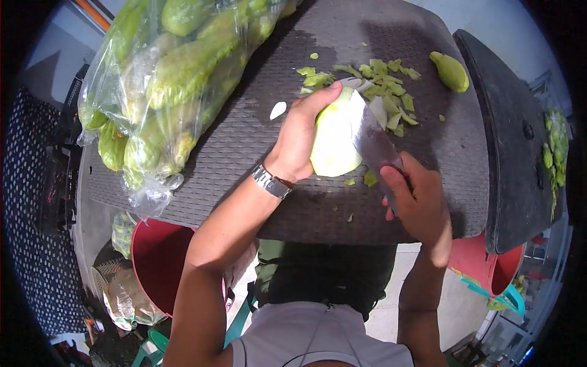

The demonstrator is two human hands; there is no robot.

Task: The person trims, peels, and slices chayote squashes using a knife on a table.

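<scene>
A pale, peeled chayote (335, 139) is gripped in my left hand (299, 131), thumb along its top, above the dark woven-pattern table (244, 165). My right hand (419, 199) is wrapped round the handle of a broad knife (376, 139), whose blade lies against the chayote's right side. Green peelings (388, 92) are scattered on the table just beyond the knife. One white slice (278, 111) rests left of my left hand. An unpeeled green chayote (451, 72) lies at the table's far right.
A large clear plastic bag of chayotes (177, 79) covers the table's left side. Below the table edge stand a red bin (160, 260) at the left and another red container (483, 260) at the right. A black board (513, 147) borders the table's right side.
</scene>
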